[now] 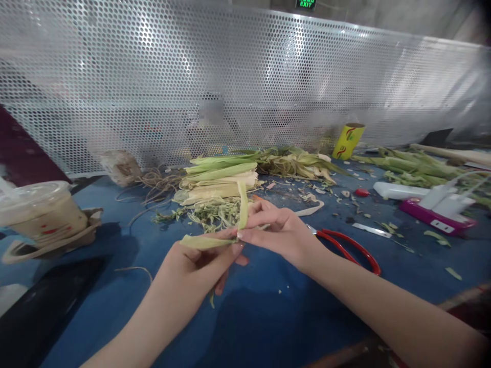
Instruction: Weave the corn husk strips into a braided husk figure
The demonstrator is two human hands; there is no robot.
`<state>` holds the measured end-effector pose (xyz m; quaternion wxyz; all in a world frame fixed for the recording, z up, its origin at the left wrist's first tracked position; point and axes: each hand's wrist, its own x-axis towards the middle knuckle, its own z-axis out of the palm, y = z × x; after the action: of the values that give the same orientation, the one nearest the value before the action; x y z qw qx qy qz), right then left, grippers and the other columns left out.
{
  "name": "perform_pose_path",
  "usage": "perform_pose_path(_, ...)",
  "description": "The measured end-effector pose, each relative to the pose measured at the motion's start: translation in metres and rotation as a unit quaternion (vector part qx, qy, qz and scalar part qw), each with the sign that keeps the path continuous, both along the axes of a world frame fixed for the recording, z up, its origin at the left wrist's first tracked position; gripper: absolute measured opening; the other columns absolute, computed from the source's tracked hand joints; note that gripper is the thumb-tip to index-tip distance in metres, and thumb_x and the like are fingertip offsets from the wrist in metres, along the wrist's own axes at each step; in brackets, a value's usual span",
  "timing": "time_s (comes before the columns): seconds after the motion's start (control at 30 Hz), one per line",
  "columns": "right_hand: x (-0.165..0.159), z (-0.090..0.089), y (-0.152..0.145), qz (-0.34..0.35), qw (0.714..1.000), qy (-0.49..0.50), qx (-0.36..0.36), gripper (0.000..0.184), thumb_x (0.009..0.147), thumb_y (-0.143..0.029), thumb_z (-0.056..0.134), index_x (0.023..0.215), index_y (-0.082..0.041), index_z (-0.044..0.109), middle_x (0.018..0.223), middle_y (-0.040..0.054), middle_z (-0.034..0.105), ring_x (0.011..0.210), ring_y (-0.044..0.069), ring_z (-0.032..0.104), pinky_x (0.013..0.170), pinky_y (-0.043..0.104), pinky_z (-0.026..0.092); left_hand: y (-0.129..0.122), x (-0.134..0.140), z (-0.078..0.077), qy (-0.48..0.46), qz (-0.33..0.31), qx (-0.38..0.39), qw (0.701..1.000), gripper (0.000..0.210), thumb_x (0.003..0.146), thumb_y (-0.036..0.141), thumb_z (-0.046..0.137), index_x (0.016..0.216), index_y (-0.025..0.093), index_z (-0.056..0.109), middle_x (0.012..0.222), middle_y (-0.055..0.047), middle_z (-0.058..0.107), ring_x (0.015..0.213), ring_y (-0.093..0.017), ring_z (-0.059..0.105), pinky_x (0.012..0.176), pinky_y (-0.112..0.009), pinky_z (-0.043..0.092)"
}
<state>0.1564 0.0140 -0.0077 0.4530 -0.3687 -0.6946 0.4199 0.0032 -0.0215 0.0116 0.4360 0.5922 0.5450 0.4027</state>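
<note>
Between my hands is a pale green strip of corn husk (243, 204), bent so that one end stands up and the other lies across my left fingers. My left hand (203, 266) is closed round the husk from below, its thumb pressed on the fold. From the right, my right hand (282, 230) pinches the strip at the same fold. A thin green end pokes out under my left hand. Just behind the hands lie a heap of dried green herbs (217, 212) and a stack of corn husks (222, 176). Red-handled scissors (349, 248) rest beside my right wrist.
A lidded drink cup (42, 214) stands in a cardboard holder at left, near a dark flat object (49, 301). Twine (161, 184) lies loose behind. At right are a purple power strip (437, 217), husk scraps and a yellow can (348, 140). A perforated metal screen (245, 76) closes the back.
</note>
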Motion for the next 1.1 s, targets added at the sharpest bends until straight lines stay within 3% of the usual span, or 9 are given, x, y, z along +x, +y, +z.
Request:
perform_pose_path(0.2,0.000,-0.007,0.003,0.008,0.998,0.057,0.016,0.002,0.065,-0.024,0.070,0.067,-0.024,0.069,0.111,0.0027,0.052,0.112,0.019,0.043,0.091,0.035,0.040,0.000,-0.004,0.002,0.040,-0.056,-0.024,0.997,0.023,0.067,0.034,0.062,0.052,0.017,0.066,0.037,0.003,0.051,0.030,-0.007,0.039,0.032,-0.017,0.033)
perform_pose_path(0.4,-0.002,-0.010,0.002,-0.036,0.996,0.080,0.012,0.002,0.065,-0.024,0.070,0.065,-0.023,0.069,0.118,0.0025,0.048,0.115,0.020,0.042,0.088,0.033,0.042,-0.001,-0.004,0.003,0.076,-0.064,-0.022,0.995,0.021,0.068,0.035,0.061,0.059,0.018,0.070,0.037,0.003,0.050,0.035,-0.009,0.043,0.035,-0.018,0.037)
perform_pose_path(0.47,-0.002,-0.009,0.003,-0.020,0.997,0.066,0.015,0.005,0.068,-0.025,0.068,0.065,-0.021,0.069,0.112,0.0036,0.052,0.114,0.020,0.043,0.087,0.032,0.042,-0.002,-0.004,0.004,0.072,-0.074,-0.029,0.994,0.021,0.069,0.034,0.061,0.059,0.018,0.070,0.038,0.003,0.051,0.035,-0.009,0.044,0.036,-0.017,0.038)
perform_pose_path(0.6,0.002,-0.004,0.006,0.095,0.994,0.022,-0.040,0.017,0.077,-0.033,0.058,0.084,-0.019,0.065,0.088,0.0038,0.061,0.092,0.017,0.056,0.075,0.030,0.046,-0.003,-0.003,0.005,0.028,-0.069,-0.035,0.997,0.014,0.065,0.030,0.065,0.062,0.018,0.069,0.043,0.002,0.056,0.036,-0.009,0.046,0.036,-0.018,0.039)
perform_pose_path(0.7,0.006,0.001,0.006,0.126,0.989,-0.036,-0.068,0.030,0.076,-0.037,0.058,0.101,-0.019,0.058,0.082,0.0020,0.062,0.069,0.012,0.057,0.062,0.025,0.046,-0.003,-0.003,0.007,-0.005,-0.039,-0.013,0.999,0.009,0.060,0.026,0.070,0.061,0.018,0.069,0.042,0.003,0.054,0.036,-0.009,0.046,0.036,-0.018,0.040)
perform_pose_path(0.93,0.015,0.007,0.005,0.141,0.988,-0.051,-0.022,0.013,0.075,-0.029,0.060,0.072,-0.015,0.060,0.059,-0.0015,0.058,0.054,0.008,0.055,0.056,0.022,0.044,0.001,-0.008,0.008,0.040,-0.050,0.016,0.998,0.013,0.066,0.028,0.065,0.059,0.018,0.069,0.061,-0.002,0.064,0.038,-0.009,0.051,0.037,-0.018,0.041)
perform_pose_path(1.1,0.019,0.009,0.008,0.127,0.990,-0.059,-0.029,0.011,0.071,-0.026,0.064,0.073,-0.015,0.063,0.055,-0.0026,0.056,0.050,0.008,0.053,0.050,0.020,0.042,0.001,-0.007,0.005,0.042,-0.050,0.026,0.998,0.017,0.069,0.029,0.061,0.058,0.017,0.067,0.057,-0.002,0.064,0.038,-0.010,0.050,0.035,-0.019,0.039)
